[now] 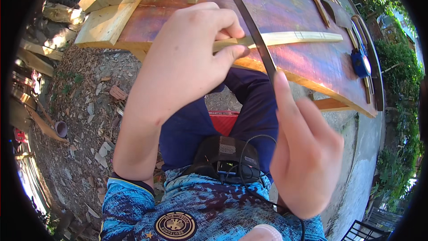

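My left hand (196,40) pinches a slim, pale wooden strip (294,38) near its left end, fingers closed around it. The strip lies out over the near edge of the table (187,20), its right end bearing a few thin pencil marks. In my right hand (307,156) is a long, dark, tapered metal file (249,20), the index finger stretched along it. The file crosses the strip at a steep slant just right of my left fingertips, its tip pointing away over the tabletop. Its handle end is hidden within my right hand.
Wooden blocks and planks (107,22) are stacked at the table's far left. On the right lie a blue tape measure (360,62), a wooden-handled blade (336,14) and other long tools. Stones and wood scraps cover the ground (89,116) at left.
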The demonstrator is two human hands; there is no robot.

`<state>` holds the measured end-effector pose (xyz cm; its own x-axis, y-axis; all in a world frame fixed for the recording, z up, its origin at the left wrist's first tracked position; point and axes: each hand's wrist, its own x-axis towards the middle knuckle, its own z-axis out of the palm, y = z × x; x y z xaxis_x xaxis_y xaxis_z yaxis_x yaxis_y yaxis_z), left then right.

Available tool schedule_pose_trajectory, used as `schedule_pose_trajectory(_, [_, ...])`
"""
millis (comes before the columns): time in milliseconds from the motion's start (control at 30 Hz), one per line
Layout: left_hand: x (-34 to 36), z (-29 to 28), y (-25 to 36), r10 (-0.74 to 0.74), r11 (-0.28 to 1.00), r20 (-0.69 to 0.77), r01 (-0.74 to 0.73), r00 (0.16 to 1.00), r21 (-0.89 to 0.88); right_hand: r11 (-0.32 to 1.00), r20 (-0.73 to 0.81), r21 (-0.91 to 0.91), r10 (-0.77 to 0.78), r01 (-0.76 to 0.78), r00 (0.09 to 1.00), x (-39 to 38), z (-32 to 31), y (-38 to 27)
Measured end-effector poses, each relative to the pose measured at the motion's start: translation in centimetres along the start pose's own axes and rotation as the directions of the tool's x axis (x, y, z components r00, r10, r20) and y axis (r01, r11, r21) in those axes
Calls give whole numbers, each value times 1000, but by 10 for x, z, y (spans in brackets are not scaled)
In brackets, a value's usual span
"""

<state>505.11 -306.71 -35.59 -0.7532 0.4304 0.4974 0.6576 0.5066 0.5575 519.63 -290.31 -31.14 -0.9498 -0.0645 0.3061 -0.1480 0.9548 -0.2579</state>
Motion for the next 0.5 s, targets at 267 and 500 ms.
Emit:
schedule_pose_trajectory(267, [2,2,8,-48,999,48,49,998,-23,991,123,-11,134,-134,983,-10,-17,-3])
schedule_pose_trajectory(500, [1,2,0,-46,999,6,47,999,-21,999,23,32,-3,2,1000,4,3,2])
